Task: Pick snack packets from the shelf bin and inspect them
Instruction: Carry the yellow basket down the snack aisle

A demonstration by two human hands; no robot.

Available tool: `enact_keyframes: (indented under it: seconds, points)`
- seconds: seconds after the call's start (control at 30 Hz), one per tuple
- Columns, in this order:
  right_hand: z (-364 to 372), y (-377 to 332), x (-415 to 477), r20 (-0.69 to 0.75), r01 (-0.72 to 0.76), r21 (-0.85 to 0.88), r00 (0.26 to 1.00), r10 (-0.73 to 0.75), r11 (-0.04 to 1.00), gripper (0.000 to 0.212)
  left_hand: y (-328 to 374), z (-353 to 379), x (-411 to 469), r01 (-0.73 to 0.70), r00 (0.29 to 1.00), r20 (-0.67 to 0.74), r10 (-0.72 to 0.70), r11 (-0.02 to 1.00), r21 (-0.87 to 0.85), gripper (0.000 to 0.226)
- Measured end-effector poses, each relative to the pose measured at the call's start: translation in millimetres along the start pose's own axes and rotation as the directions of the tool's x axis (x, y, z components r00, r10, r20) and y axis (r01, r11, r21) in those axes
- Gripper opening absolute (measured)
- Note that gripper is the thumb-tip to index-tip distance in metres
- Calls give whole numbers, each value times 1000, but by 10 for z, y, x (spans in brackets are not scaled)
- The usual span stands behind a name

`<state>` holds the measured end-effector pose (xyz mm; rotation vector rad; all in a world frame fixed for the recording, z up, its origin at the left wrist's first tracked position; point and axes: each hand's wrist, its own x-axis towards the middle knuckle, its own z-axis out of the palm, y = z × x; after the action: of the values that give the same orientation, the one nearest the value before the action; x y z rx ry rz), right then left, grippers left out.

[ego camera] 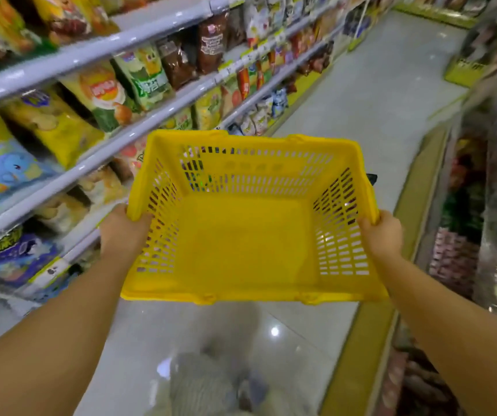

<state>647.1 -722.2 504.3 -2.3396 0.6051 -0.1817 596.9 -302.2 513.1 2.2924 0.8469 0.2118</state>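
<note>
At the bottom edge, low over the glossy pale floor [370, 94], there is a grey, blurred shape [208, 382]; I cannot tell what it is. Two bare forearms reach forward from the lower corners.

The left hand [122, 228] is clamped on the left side rim of a yellow plastic basket [250, 295], with its fingers curled over the edge into the inside. The right hand [381, 235] grips the right side rim in the same way, just behind the slotted side wall. The basket is carried between them, above the floor, tilted so that its open top faces the camera and its solid yellow bottom shows. A small dark part [372, 178] sticks out past its far right corner.

The snack packets [103, 94] are on the shelves [97, 159] along the left side of the aisle. They stand in rows close to the grey front edges of the boards, on several levels, beside and beyond the basket. They are yellow, green, blue and brown bags, and their printing is too blurred to read. Neither hand touches them.

On the right, a second run of shelving [481, 205] holds dark, shiny packs above a yellow base strip [358, 349]. The aisle runs on between the two sides to more racks [463, 67] at the far end.
</note>
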Motion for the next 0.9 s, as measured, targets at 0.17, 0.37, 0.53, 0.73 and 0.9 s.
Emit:
enact_keyframes:
  seconds: [0.17, 0.37, 0.53, 0.73, 0.9]
  points:
    - [-74, 96, 764, -78, -89, 20, 993, 91, 996, 25, 818, 619, 571, -113, 992, 67, 111, 993, 23, 36]
    - [-220, 1, 1719, -149, -161, 19, 976, 162, 987, 25, 1893, 1374, 1286, -192, 970, 154, 189, 981, 8, 39]
    - [-502, 43, 2460, -222, -220, 29, 950, 221, 975, 27, 2917, 2057, 1751, -297, 922, 243, 303, 953, -63, 23]
    - [-772, 241, 3537, -272, -267, 54, 923, 271, 962, 21, 3993, 3003, 2077, -352, 886, 278, 371, 929, -119, 23]
    - [-989, 313, 4598, -297, -266, 50, 916, 269, 963, 24, 4755, 3740, 2316, -334, 884, 287, 370, 928, -168, 18]
